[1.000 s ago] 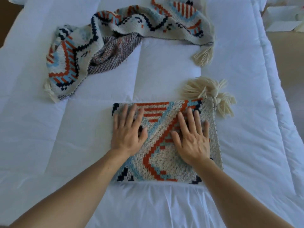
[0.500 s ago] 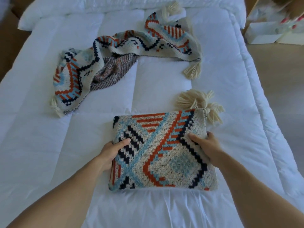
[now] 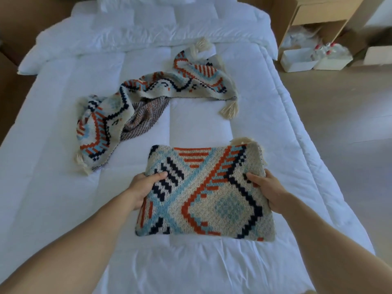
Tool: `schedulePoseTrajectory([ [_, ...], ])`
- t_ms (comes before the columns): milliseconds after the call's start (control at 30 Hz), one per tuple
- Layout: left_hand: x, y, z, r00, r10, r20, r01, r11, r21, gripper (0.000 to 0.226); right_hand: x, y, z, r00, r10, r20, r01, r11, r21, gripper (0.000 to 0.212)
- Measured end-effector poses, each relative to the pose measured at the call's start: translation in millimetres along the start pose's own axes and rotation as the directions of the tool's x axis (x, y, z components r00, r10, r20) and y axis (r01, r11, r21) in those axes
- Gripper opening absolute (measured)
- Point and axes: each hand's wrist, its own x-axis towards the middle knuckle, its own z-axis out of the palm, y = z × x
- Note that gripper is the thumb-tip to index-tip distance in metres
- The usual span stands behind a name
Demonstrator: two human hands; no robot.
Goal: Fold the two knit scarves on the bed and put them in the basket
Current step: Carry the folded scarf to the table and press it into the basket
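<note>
Two hands hold the folded scarf (image 3: pixel 209 194) at centre frame, one on each side edge. The left hand (image 3: pixel 144 187) grips the left edge, thumb curled over the top of the knit and fingers hidden underneath. The right hand (image 3: pixel 269 189) grips the right edge the same way, thumb on top. The scarf is a thick rectangle patterned in cream, orange, light blue and navy, with a cream tassel (image 3: pixel 241 141) peeking out behind its upper right corner. It sits over the near half of the white bed (image 3: pixel 53 166); whether it is lifted clear of the duvet cannot be told.

Above and to the left lies the second scarf (image 3: pixel 148 98), unfolded and rumpled. It snakes from the left middle of the frame up toward upper centre, well apart from the folded one, with tassels at its ends. White pillows (image 3: pixel 148 5) lie along the top edge. At upper right, a wooden nightstand (image 3: pixel 318 11) stands on the floor (image 3: pixel 339 115) beside the bed, with white boxes (image 3: pixel 297 60) and red-capped bottles (image 3: pixel 326 49) near it.
</note>
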Motion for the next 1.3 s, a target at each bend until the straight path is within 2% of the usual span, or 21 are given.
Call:
schedulePoseTrajectory([
  [100, -24, 40, -1, 0.998, 0.050, 0.044, -0.053, 0.996, 0.076, 0.052, -35, -20, -3, 0.998, -0.039, -0.046, 0.041, 0.998, 0.044, 0.048],
  [233, -56, 98, 8, 0.984, 0.156, 0.082, -0.169, 0.969, 0.180, 0.070, -90, -47, -15, 0.987, -0.104, -0.126, 0.116, 0.989, 0.092, 0.047],
  [333, -85, 140, 28, 0.957, 0.228, 0.180, -0.268, 0.933, 0.240, 0.083, -131, -60, -33, 0.974, -0.140, -0.177, 0.167, 0.976, 0.142, 0.042],
  [500, -129, 189, 76, 0.925, 0.199, 0.325, -0.296, 0.911, 0.287, 0.078, -193, -67, -80, 0.946, -0.185, -0.267, 0.250, 0.939, 0.236, 0.036],
  [567, -156, 200, 108, 0.888, 0.190, 0.419, -0.339, 0.886, 0.317, 0.063, -218, -62, -106, 0.926, -0.205, -0.318, 0.296, 0.915, 0.272, 0.041],
  [600, -165, 203, 121, 0.872, 0.195, 0.449, -0.359, 0.878, 0.316, 0.049, -226, -59, -117, 0.916, -0.216, -0.338, 0.318, 0.905, 0.284, 0.043],
  [633, -172, 205, 134, 0.867, 0.195, 0.458, -0.367, 0.872, 0.323, 0.045, -234, -57, -127, 0.907, -0.227, -0.354, 0.338, 0.894, 0.293, 0.043],
  [800, -210, 210, 216, 0.815, 0.096, 0.572, -0.383, 0.829, 0.407, 0.056, -290, -30, -196, 0.862, -0.260, -0.436, 0.435, 0.820, 0.373, 0.037],
  [967, -271, 195, 312, 0.756, 0.090, 0.649, -0.460, 0.778, 0.428, 0.045, -348, 3, -272, 0.804, -0.225, -0.550, 0.487, 0.780, 0.393, 0.040],
  [1167, -334, 166, 418, 0.690, 0.074, 0.720, -0.533, 0.724, 0.437, 0.048, -414, 43, -357, 0.722, -0.203, -0.662, 0.557, 0.738, 0.381, 0.032],
  [1300, -361, 153, 475, 0.647, 0.034, 0.762, -0.557, 0.703, 0.442, 0.056, -448, 63, -403, 0.666, -0.178, -0.724, 0.599, 0.705, 0.378, 0.034],
])
